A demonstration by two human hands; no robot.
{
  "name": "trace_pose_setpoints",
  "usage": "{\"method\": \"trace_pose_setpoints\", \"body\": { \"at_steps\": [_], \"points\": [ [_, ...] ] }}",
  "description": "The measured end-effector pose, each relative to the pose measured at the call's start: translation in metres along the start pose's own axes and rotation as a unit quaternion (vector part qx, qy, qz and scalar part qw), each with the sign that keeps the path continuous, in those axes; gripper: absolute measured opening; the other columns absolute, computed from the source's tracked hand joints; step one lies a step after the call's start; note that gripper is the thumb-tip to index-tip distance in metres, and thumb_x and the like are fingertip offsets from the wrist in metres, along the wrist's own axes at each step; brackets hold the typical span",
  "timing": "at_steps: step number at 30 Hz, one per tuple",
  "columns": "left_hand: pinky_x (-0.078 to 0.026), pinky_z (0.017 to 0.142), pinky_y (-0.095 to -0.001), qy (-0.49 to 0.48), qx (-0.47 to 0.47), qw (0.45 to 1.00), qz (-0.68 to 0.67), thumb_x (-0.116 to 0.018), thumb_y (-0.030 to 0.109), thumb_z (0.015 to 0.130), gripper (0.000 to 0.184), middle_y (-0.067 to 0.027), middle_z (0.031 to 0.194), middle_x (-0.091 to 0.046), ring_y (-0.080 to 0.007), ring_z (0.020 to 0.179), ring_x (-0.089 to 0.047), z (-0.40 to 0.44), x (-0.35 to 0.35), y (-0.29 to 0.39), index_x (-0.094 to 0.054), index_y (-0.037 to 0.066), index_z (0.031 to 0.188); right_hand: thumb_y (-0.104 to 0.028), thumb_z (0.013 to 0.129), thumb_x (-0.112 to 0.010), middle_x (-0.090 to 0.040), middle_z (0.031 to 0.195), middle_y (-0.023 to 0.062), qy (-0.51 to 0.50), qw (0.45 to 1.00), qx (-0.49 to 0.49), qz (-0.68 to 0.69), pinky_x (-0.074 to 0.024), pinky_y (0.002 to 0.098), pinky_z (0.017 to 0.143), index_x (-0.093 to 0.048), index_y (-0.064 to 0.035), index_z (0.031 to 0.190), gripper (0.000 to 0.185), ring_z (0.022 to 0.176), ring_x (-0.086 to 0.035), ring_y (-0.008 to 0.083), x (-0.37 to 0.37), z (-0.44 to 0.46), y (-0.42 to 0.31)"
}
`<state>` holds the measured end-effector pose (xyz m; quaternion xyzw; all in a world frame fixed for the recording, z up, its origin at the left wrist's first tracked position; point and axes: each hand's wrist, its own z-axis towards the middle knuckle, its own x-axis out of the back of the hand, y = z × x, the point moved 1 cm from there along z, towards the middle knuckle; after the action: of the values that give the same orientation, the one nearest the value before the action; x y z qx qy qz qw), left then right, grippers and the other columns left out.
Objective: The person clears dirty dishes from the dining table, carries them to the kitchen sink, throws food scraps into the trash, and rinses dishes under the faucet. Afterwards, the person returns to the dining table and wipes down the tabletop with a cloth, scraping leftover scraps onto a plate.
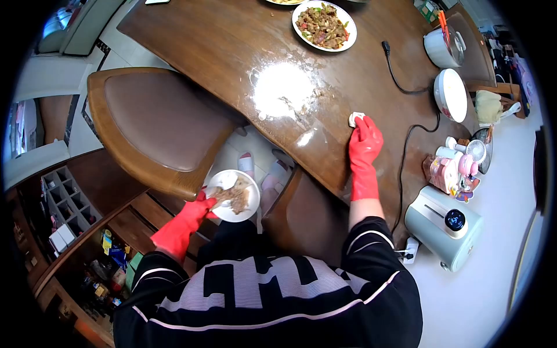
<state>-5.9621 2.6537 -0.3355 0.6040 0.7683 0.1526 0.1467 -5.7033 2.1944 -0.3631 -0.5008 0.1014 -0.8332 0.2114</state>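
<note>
Both of my hands wear red rubber gloves. My left hand [194, 220] grips the rim of a white plate [253, 200] beside the table's front edge; brown food scraps and crumpled white tissue lie on the plate. On the wooden table [342, 162], my right hand [365, 144] has its fingers closed on a crumpled white tissue [355, 119] pressed to the surface. Wet smears and small crumbs show to the left of that tissue, around a bright light reflection.
A plate of cooked food [325, 26] stands at the far side. Black cables [404, 168] cross the table's right part, near a white bowl [451, 95], a pot [441, 49] and a pale green appliance [444, 226]. Chairs [156, 119] stand along the front edge.
</note>
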Motion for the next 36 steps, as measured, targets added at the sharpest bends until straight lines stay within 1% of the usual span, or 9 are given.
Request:
{"method": "trace_pose_setpoints", "body": {
  "at_steps": [3, 6, 9, 12, 16, 17, 19, 31, 36],
  "points": [
    [-0.065, 0.076, -0.0395, -0.049, -0.01, 0.999, 0.016, -0.058, 0.007, 0.094, 0.052, -0.0128, 0.13, -0.063, -0.0257, 0.11, -0.069, 0.038, -0.024, 0.014, -0.047, 0.006, 0.145, 0.001, 0.081, -0.066, -0.074, 0.105, 0.0172, 0.052, 0.997, -0.055, 0.035, -0.0553, 0.0415, 0.091, -0.075, -0.0036, 0.102, 0.023, 0.097, -0.071, 0.0359, 0.003, 0.025, 0.039],
    [-0.065, 0.077, -0.0387, -0.045, -0.038, 0.998, -0.006, -0.053, 0.004, 0.095, 0.051, -0.0121, 0.128, -0.065, -0.0252, 0.109, -0.069, 0.059, -0.052, 0.033, -0.049, 0.01, 0.146, 0.001, 0.082, -0.065, -0.075, 0.104, 0.0173, 0.221, 0.942, -0.233, 0.097, -0.0554, 0.0393, 0.092, -0.076, -0.0049, 0.102, 0.023, 0.096, -0.072, 0.0348, -0.028, 0.041, 0.104],
    [-0.065, 0.075, -0.0399, 0.002, -0.053, 0.998, -0.042, -0.05, 0.001, 0.095, 0.05, -0.0118, 0.125, -0.067, -0.0252, 0.105, -0.071, 0.1, -0.073, 0.03, -0.052, 0.01, 0.144, 0.003, 0.081, -0.065, -0.075, 0.106, 0.0158, 0.204, 0.965, -0.166, -0.003, -0.0552, 0.0387, 0.093, -0.076, -0.0063, 0.099, 0.024, 0.098, -0.072, 0.0337, -0.052, 0.076, 0.075],
    [-0.066, 0.068, -0.0412, 0.039, -0.038, 0.994, -0.09, -0.049, 0.0, 0.097, 0.047, -0.0126, 0.123, -0.068, -0.0273, 0.099, -0.073, 0.127, -0.099, 0.036, -0.053, 0.01, 0.143, 0.004, 0.079, -0.065, -0.076, 0.105, 0.0144, 0.128, 0.99, -0.019, 0.063, -0.0554, 0.0382, 0.093, -0.077, -0.007, 0.098, 0.025, 0.098, -0.072, 0.033, -0.074, 0.098, 0.036],
    [-0.065, 0.06, -0.0403, 0.036, -0.055, 0.986, -0.156, -0.053, 0.003, 0.097, 0.047, -0.0164, 0.121, -0.067, -0.0305, 0.091, -0.075, 0.148, -0.123, 0.039, -0.047, 0.006, 0.143, 0.004, 0.077, -0.066, -0.076, 0.105, 0.0131, 0.07, 0.989, 0.012, 0.132, -0.0553, 0.0396, 0.092, -0.077, -0.0101, 0.096, 0.026, 0.099, -0.072, 0.0332, -0.083, 0.093, 0.008],
    [-0.065, 0.06, -0.0404, 0.042, -0.057, 0.986, -0.15, -0.054, 0.003, 0.097, 0.047, -0.0163, 0.121, -0.067, -0.0305, 0.09, -0.075, 0.147, -0.129, 0.043, -0.047, 0.006, 0.143, 0.003, 0.077, -0.067, -0.076, 0.106, 0.0121, 0.051, 0.988, 0.059, 0.134, -0.0545, 0.0414, 0.092, -0.077, -0.0115, 0.097, 0.027, 0.1, -0.071, 0.0329, -0.085, 0.094, -0.01],
    [-0.066, 0.061, -0.0406, 0.036, -0.046, 0.99, -0.132, -0.054, 0.003, 0.097, 0.048, -0.0163, 0.121, -0.067, -0.0305, 0.089, -0.075, 0.144, -0.136, 0.05, -0.045, 0.005, 0.143, 0.002, 0.076, -0.069, -0.075, 0.108, 0.0107, 0.032, 0.992, 0.062, 0.101, -0.0534, 0.0424, 0.092, -0.077, -0.0121, 0.098, 0.027, 0.101, -0.07, 0.032, -0.088, 0.08, -0.051],
    [-0.066, 0.069, -0.0438, 0.033, -0.069, 0.976, -0.205, -0.052, -0.001, 0.095, 0.048, -0.0165, 0.123, -0.068, -0.0318, 0.095, -0.074, 0.135, -0.136, 0.057, -0.049, 0.006, 0.142, 0.003, 0.073, -0.072, -0.074, 0.108, 0.0079, -0.058, 0.964, 0.105, 0.238, -0.0522, 0.0436, 0.089, -0.075, -0.0137, 0.103, 0.035, 0.097, -0.069, 0.0309, -0.084, 0.002, -0.156],
    [-0.065, 0.07, -0.0446, 0.039, -0.07, 0.973, -0.217, -0.049, -0.004, 0.093, 0.048, -0.0152, 0.123, -0.069, -0.0323, 0.098, -0.074, 0.124, -0.137, 0.063, -0.051, 0.005, 0.141, 0.006, 0.074, -0.072, -0.074, 0.107, 0.0099, -0.112, 0.943, 0.126, 0.288, -0.0521, 0.043, 0.089, -0.076, -0.0117, 0.102, 0.033, 0.1, -0.069, 0.0309, -0.075, -0.019, -0.185]
  ]
}}
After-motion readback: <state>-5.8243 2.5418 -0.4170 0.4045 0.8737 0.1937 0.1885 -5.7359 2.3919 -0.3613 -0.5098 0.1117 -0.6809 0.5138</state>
